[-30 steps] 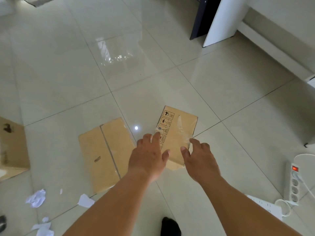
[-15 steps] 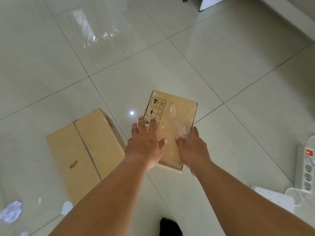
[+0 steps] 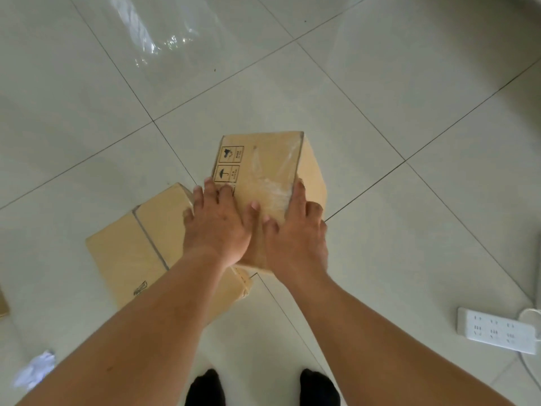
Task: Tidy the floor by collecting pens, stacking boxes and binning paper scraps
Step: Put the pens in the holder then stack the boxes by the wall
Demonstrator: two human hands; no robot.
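A small cardboard box (image 3: 263, 165) with printed handling symbols and clear tape sits between both my hands, tilted, its near end over the corner of a larger flat cardboard box (image 3: 128, 253) on the tiled floor. My left hand (image 3: 218, 230) holds the small box at its left edge, thumb on top. My right hand (image 3: 295, 235) grips its right edge, fingers down the side. A crumpled white paper scrap (image 3: 38, 367) lies at the lower left.
A white power strip (image 3: 494, 332) with a cable lies on the floor at the right. A clear plastic sheet (image 3: 158, 33) lies at the top. The corner of another box (image 3: 2, 300) shows at the left edge. My feet (image 3: 205, 388) stand at the bottom.
Both hands reached forward and took hold of the small box. Its near end has come up and it has turned toward the larger box. The view has moved closer and lower.
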